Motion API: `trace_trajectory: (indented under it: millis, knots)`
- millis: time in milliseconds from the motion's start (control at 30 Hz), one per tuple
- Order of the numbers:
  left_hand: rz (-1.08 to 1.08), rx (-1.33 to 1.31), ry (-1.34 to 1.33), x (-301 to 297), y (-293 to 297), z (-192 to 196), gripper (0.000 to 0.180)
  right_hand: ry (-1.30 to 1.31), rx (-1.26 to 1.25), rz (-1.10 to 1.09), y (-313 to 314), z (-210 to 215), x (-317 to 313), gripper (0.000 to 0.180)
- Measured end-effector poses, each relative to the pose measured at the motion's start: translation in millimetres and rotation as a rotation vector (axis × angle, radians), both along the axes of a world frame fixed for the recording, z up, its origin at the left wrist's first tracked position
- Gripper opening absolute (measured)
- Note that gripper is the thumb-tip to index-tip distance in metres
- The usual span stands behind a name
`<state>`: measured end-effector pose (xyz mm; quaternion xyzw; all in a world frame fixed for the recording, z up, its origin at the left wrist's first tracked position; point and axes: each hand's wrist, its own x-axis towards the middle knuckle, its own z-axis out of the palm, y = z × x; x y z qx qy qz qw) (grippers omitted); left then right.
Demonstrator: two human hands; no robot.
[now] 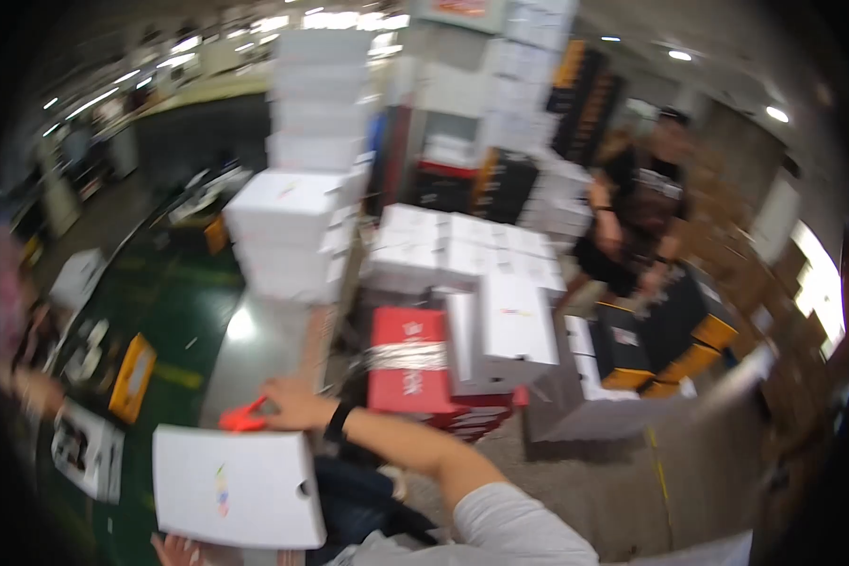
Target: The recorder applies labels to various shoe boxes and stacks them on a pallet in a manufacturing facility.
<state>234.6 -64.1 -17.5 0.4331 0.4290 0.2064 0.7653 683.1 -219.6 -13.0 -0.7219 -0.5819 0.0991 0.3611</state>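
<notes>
A white shoe box with a small coloured mark and a notch at its right edge lies in front of me, over the edge of the green work surface. My left hand grips its near left edge; only part of the fingers shows. Just beyond the box's far right corner is my right hand, with a dark band on the wrist. It is closed around a small orange-red tool, blurred, whose kind I cannot make out.
White boxes stand in a tall stack ahead. Right of it are more white boxes and a red carton. A person handles black-and-orange boxes. Another person's hand is at left, near an orange box.
</notes>
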Motion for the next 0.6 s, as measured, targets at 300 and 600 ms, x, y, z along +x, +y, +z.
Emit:
trace_trajectory:
  millis: [300, 600]
  knots:
    - [0.101, 0.182, -0.095, 32.0, -39.2, -15.5, 0.068, -0.386, -0.149, 0.183, 57.8, -30.4, 10.3, 0.062]
    - [0.162, 0.202, -0.028, 54.1, -23.9, -10.5, 0.069, 0.194, -0.063, -0.178, -64.1, -9.9, 16.2, 0.029]
